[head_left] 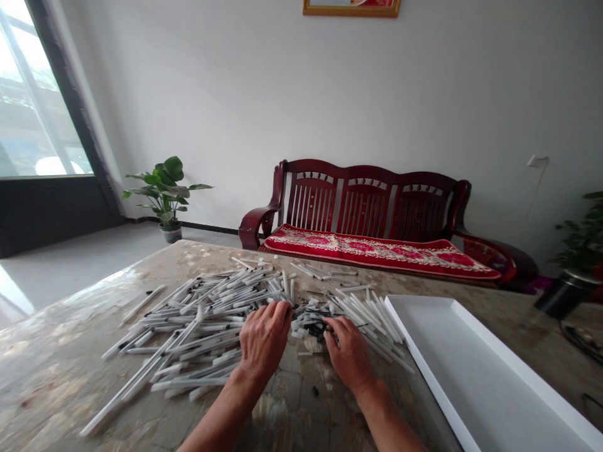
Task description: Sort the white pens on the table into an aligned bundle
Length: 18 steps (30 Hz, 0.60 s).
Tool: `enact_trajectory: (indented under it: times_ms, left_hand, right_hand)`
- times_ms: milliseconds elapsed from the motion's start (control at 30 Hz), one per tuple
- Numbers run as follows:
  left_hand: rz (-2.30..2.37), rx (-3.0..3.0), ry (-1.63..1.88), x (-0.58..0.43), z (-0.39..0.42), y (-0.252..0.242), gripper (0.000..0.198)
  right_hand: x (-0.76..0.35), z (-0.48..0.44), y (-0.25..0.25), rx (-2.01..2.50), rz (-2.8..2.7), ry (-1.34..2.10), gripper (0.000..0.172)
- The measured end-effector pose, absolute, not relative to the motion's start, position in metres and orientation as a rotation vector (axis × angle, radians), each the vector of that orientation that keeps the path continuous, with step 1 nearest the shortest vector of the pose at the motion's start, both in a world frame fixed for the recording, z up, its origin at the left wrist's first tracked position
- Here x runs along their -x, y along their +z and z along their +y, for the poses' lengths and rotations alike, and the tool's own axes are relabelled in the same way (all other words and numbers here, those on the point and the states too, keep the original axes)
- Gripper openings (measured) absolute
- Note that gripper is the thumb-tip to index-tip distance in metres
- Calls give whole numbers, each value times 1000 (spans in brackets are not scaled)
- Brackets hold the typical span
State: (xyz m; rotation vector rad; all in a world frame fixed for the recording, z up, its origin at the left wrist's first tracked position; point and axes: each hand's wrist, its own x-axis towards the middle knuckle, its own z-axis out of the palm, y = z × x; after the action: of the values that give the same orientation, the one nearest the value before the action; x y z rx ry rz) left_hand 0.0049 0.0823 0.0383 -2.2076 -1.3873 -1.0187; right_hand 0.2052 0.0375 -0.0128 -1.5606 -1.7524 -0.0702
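Left hand [264, 339] palm-down on white tubes [207, 314], right hand [349, 351] fingering dark parts [315, 325]; grips unclear; tray [471, 376] handy rightward on desk [56, 364].

fingers [281, 312] part hidden among pen tubes [211, 314]; white tray [471, 376] cropped right.

I see bare tabletop [51, 376] open at the near left, and a clear patch at the near centre. The spread of white tubes [202, 326] blocks the middle and left and reaches toward the far edge. On the right, the white tray [475, 383] bars passage, its raised rim just beside the tubes.
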Motion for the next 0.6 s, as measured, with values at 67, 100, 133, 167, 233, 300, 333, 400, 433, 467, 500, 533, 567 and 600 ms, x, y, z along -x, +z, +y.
enact_trajectory:
  times_ms: [67, 100, 133, 167, 233, 300, 333, 400, 433, 467, 500, 533, 567, 600]
  left_hand:
    - [-1262, 2181, -1169, -4, 79, 40, 19]
    - [-1208, 2192, -1247, -4, 78, 40, 18]
    - [-1166, 2216, -1333, -4, 77, 39, 17]
    - [-1142, 2251, -1428, -5, 76, 37, 16]
    - [-1177, 2334, -1652, -8, 75, 31, 15]
    - [-1315, 2408, -1932, -14, 75, 22, 16]
    - [-1399, 2440, -2089, -18, 76, 18, 16]
    - [-1540, 2480, -2395, -26, 77, 11, 20]
    - [-1597, 2477, -2528, -29, 78, 8, 22]
    - [-1650, 2460, -2644, -33, 80, 6, 25]
    - [-1698, 2435, -2747, -35, 81, 5, 27]
    - [-1740, 2414, -2839, -38, 83, 5, 30]
    - [-1776, 2402, -2925, -39, 84, 4, 32]
    - [-1811, 2409, -3000, -41, 85, 4, 34]
  right_hand:
    - [-205, 39, -16, 1522, -1702, -38, 34]
    - [-205, 40, -17, 1502, -1675, -19, 37]
    - [-205, 41, -19, 1482, -1643, 3, 39]
    - [-204, 42, -20, 1467, -1600, 28, 42]
    - [-205, 43, -22, 1451, -1489, 93, 47]
    - [-207, 44, -23, 1432, -1370, 185, 50]
    - [-208, 45, -24, 1419, -1319, 245, 50]
    - [-211, 45, -24, 1395, -1236, 403, 51]
    - [-212, 46, -23, 1384, -1197, 494, 53]
    - [-213, 46, -21, 1372, -1158, 576, 54]
    - [-213, 45, -19, 1358, -1120, 636, 54]
    - [-213, 45, -17, 1339, -1086, 667, 54]
    - [-213, 44, -15, 1320, -1060, 675, 52]
    - [-212, 43, -12, 1305, -1042, 665, 50]
